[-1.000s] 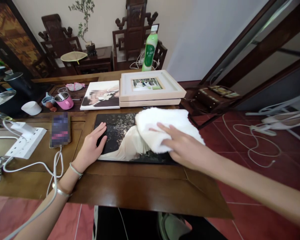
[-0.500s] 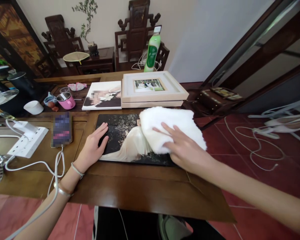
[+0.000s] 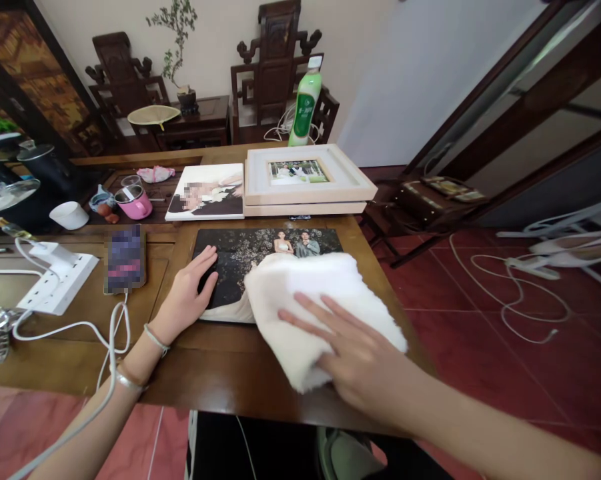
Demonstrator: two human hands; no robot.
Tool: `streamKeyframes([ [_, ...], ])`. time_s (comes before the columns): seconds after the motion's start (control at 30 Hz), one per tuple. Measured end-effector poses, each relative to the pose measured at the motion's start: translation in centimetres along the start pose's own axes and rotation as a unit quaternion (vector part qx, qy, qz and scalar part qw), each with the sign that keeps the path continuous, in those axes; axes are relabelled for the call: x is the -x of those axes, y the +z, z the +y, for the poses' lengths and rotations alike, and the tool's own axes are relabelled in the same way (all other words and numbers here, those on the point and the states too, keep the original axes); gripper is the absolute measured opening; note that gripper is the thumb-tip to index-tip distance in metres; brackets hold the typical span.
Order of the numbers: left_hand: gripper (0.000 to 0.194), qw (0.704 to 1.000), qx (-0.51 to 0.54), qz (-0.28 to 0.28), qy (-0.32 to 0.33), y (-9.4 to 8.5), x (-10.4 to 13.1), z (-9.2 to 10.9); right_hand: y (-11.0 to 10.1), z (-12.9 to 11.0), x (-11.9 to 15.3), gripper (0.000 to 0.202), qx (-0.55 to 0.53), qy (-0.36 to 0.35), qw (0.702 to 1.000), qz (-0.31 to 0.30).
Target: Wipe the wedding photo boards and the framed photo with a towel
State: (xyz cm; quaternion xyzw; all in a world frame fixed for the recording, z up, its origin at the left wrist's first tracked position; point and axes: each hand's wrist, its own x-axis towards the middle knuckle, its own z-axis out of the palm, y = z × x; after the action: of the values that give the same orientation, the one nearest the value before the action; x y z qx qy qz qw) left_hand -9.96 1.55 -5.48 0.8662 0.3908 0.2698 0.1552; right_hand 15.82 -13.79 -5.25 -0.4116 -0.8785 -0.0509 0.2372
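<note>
A dark photo panel (image 3: 230, 263) showing two people in wedding clothes lies flat on the brown wooden table (image 3: 220, 373). My left hand (image 3: 193, 287) rests on its left edge, fingers apart. A folded white fluffy cloth (image 3: 310, 287) covers the lower right part of the panel and hangs over its near edge onto the table. My right hand (image 3: 350, 340) presses on top of the cloth, its fingers spread over it and the thumb hidden. Part of the panel is out of sight under the cloth.
Behind the panel are stacked wooden frames (image 3: 305, 199), a white-edged picture (image 3: 205, 193) and a green bottle (image 3: 305, 107). Leftward are a phone (image 3: 125, 259), power strip (image 3: 57, 283), cables, pink mug (image 3: 134, 202) and white cup (image 3: 69, 215).
My right hand and the cloth have moved toward me and slightly left, uncovering the two figures at the panel's upper right. My left hand has stayed in place.
</note>
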Motion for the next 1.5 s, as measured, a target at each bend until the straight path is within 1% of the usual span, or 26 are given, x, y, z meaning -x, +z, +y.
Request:
streamKeyframes([
  [0.07, 0.041, 1.000, -0.001, 0.000, 0.001, 0.0, 0.0, 0.0, 0.0, 2.5, -1.2, 0.031, 0.016, 0.016, 0.999, -0.041],
  [0.17, 0.041, 1.000, -0.001, 0.001, 0.002, 0.0, 0.0, -0.1, -0.2, 6.0, -3.4, 0.044, 0.042, 0.057, 0.991, -0.109],
  [0.27, 0.042, 1.000, 0.003, 0.002, 0.001, 0.0, 0.0, -0.1, -0.3, 8.6, -5.2, 0.054, 0.063, 0.103, 0.984, -0.132],
  [0.4, 0.041, 1.000, 0.002, 0.001, -0.001, 0.0, 0.0, -0.1, -0.4, 10.7, -6.3, 0.050, 0.072, 0.141, 0.973, -0.166],
  [0.53, 0.041, 1.000, -0.001, 0.002, -0.001, 0.0, 0.0, 0.0, -0.6, 11.6, -6.4, 0.049, 0.061, 0.153, 0.970, -0.180],
  [0.63, 0.041, 1.000, 0.001, 0.001, -0.002, 0.0, 0.0, 0.0, -0.6, 11.1, -6.3, 0.052, 0.061, 0.150, 0.972, -0.172],
  [0.73, 0.042, 1.000, 0.004, 0.000, -0.003, 0.0, 0.0, 0.0, -0.5, 9.2, -5.8, 0.055, 0.051, 0.133, 0.977, -0.157],
  [0.8, 0.043, 1.000, 0.005, -0.002, -0.002, 0.0, 0.0, 0.0, -0.3, 7.2, -5.0, 0.052, 0.038, 0.115, 0.981, -0.152],
  [0.9, 0.047, 1.000, 0.008, -0.006, -0.003, -0.1, 0.0, 0.1, -0.1, 3.5, -3.1, 0.040, 0.019, 0.078, 0.987, -0.140],
  [1.0, 0.049, 1.000, 0.014, -0.015, -0.010, -0.2, 0.0, 0.3, -0.2, -0.2, -1.2, 0.028, 0.004, 0.046, 0.993, -0.109],
  [1.07, 0.049, 0.999, 0.023, -0.020, -0.016, -0.3, -0.1, 0.5, -0.4, -2.0, -0.4, 0.023, -0.006, 0.025, 0.995, -0.094],
  [1.13, 0.049, 0.999, 0.030, -0.022, -0.024, -0.3, -0.1, 0.5, -0.7, -3.2, 0.0, 0.020, -0.015, 0.005, 0.995, -0.095],
  [1.2, 0.049, 0.999, 0.031, -0.019, -0.033, -0.3, -0.1, 0.5, -0.8, -3.5, -0.1, 0.022, -0.028, 0.002, 0.994, -0.106],
  [1.3, 0.049, 0.999, 0.021, -0.019, -0.038, -0.3, -0.1, 0.2, -1.0, -2.4, -0.9, 0.030, -0.047, 0.017, 0.990, -0.134],
  [1.4, 0.050, 0.999, 0.015, -0.027, -0.037, -0.1, -0.1, 0.0, -1.2, 0.1, -2.7, 0.045, -0.041, 0.032, 0.984, -0.172],
  [1.5, 0.049, 0.999, 0.009, -0.029, -0.033, 0.0, -0.1, -0.1, -1.4, 3.1, -4.9, 0.060, -0.010, 0.061, 0.981, -0.182],
])
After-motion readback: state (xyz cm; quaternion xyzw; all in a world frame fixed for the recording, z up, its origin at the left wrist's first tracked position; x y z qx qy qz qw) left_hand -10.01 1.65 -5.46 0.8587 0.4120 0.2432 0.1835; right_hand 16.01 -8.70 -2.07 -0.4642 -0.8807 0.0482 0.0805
